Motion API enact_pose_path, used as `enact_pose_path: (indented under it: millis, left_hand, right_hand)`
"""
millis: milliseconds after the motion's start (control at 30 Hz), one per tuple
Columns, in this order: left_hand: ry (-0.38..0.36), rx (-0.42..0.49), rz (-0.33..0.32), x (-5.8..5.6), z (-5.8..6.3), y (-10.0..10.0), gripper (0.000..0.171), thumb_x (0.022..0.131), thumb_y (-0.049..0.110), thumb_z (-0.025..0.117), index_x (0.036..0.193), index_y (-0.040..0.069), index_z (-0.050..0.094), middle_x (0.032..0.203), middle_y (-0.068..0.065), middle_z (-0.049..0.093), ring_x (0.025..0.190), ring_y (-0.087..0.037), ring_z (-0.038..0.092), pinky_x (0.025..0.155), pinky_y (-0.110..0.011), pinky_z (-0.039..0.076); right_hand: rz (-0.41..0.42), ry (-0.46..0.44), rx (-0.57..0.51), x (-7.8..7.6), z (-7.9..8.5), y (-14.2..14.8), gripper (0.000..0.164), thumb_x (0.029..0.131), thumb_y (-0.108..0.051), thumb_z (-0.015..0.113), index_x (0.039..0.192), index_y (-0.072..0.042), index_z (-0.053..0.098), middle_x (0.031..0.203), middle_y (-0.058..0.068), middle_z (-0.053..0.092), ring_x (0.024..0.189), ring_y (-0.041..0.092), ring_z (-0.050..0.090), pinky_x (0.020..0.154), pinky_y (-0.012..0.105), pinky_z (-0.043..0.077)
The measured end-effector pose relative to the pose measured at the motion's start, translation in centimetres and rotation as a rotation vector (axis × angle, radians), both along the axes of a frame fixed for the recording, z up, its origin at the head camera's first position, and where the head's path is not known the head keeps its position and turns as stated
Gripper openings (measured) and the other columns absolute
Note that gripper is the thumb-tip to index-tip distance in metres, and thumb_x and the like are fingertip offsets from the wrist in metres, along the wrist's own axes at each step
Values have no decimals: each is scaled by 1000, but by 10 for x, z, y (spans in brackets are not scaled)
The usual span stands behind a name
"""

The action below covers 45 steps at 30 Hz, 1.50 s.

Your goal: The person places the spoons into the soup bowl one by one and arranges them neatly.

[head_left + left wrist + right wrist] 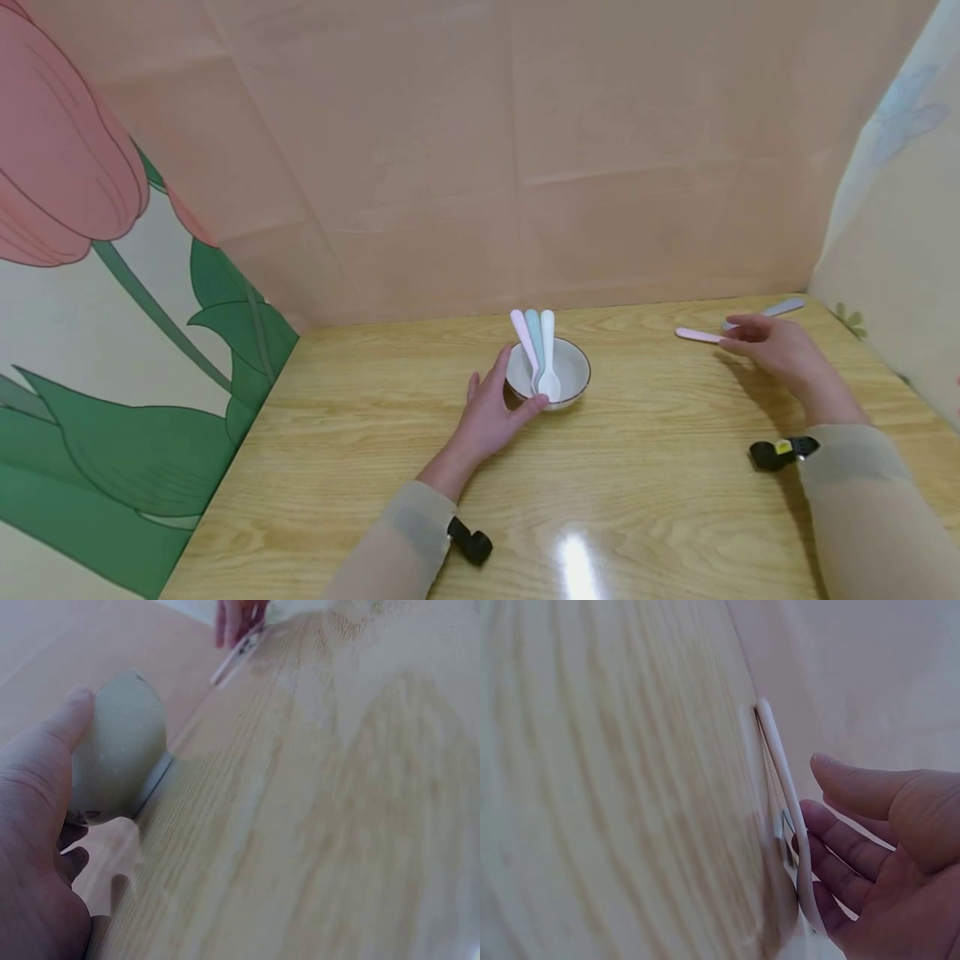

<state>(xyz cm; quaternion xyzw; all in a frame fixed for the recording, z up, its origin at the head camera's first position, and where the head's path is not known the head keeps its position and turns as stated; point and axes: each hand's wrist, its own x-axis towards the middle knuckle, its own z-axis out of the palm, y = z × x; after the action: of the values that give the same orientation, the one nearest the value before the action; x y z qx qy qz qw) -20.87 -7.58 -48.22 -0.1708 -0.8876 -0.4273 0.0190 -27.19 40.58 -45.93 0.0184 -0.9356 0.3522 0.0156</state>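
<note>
A white bowl (572,367) with a dark rim stands on the wooden table, holding a pink, a blue and a white spoon (548,350), handles up. My left hand (491,421) grips its near left side, thumb at the near rim; the left wrist view shows the thumb on the outside of the bowl (120,750). At the right, my right hand (780,350) is at a pink spoon (697,335) on the table. In the right wrist view its fingertips touch the pink spoon (784,769), while the thumb stays apart from it.
A greyish spoon (783,307) lies behind my right hand, near the table's back edge. A peach cloth backdrop (420,167) rises behind the table (360,400). Tulip-printed cloth (150,433) hangs at the left, and a pale cloth (900,267) at the right.
</note>
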Motion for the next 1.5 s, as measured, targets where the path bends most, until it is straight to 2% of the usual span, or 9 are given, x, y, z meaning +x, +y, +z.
enact_pose_path:
  millis: [67, 133, 400, 533, 633, 767, 933, 1200, 1500]
  left_hand:
    - [4, 5, -3, 0, 0, 0, 101, 103, 62, 72, 178, 23, 17, 176, -3, 38, 160, -24, 39, 134, -60, -3]
    - [9, 7, -6, 0, 0, 0, 100, 103, 61, 72, 178, 23, 18, 176, -3, 38, 160, -24, 39, 134, -61, -2]
    - [12, 2, -5, -1, 0, 1, 101, 103, 62, 73, 178, 23, 18, 176, -1, 38, 160, -22, 38, 134, -59, -3]
    - [14, 2, -7, -2, -1, 2, 100, 102, 62, 73, 178, 25, 19, 175, -1, 40, 160, -22, 40, 134, -59, -3]
    - [13, 1, -6, -3, -2, 2, 100, 102, 63, 72, 178, 25, 19, 175, 0, 40, 160, -22, 40, 134, -59, -3]
    - [6, -1, -2, -2, -2, 2, 100, 102, 63, 72, 178, 26, 18, 176, 0, 39, 160, -23, 40, 134, -58, -4]
    - [3, 0, -2, -2, 0, 2, 100, 102, 63, 72, 178, 27, 18, 176, 0, 38, 160, -24, 39, 134, -58, -4]
    - [5, 3, -6, -2, -1, 2, 99, 103, 63, 71, 178, 27, 17, 176, -1, 38, 161, -24, 39, 134, -59, -5]
    - [4, 6, -2, -2, -1, 2, 99, 103, 63, 71, 178, 29, 17, 176, 0, 40, 160, -24, 40, 134, -58, -4]
  right_hand:
    - [2, 6, 0, 0, -1, 0, 64, 109, -34, 74, 153, 9, 56, 138, 33, 68, 97, -12, 51, 76, 15, 46]
    - [1, 8, 7, 1, -1, 0, 63, 109, -33, 74, 153, 9, 56, 138, 33, 68, 95, -13, 49, 75, 15, 46]
    - [-10, 39, 35, 3, 2, -2, 55, 107, -22, 76, 146, 13, 59, 125, 34, 73, 87, -5, 55, 69, 14, 46]
    - [-16, 36, 46, 1, -2, 2, 56, 106, -24, 79, 145, 12, 61, 123, 31, 75, 85, -8, 54, 68, 16, 46]
    - [-16, 35, 64, -1, -4, 4, 57, 105, -26, 80, 144, 11, 62, 122, 29, 76, 87, -3, 57, 71, 19, 45]
    - [-16, 23, 89, -2, -5, 3, 57, 105, -27, 80, 144, 11, 63, 118, 28, 75, 92, 16, 61, 73, 24, 45]
    - [-17, -10, 92, -1, -2, -1, 57, 104, -24, 80, 145, 12, 61, 117, 30, 72, 94, 30, 60, 72, 27, 46]
    - [11, -20, 132, 1, 0, -6, 56, 104, -26, 80, 143, 11, 62, 118, 33, 71, 99, 41, 62, 79, 40, 47]
    - [43, -54, 154, 1, 2, -9, 58, 107, -30, 75, 147, 9, 59, 124, 36, 68, 103, 44, 62, 80, 41, 48]
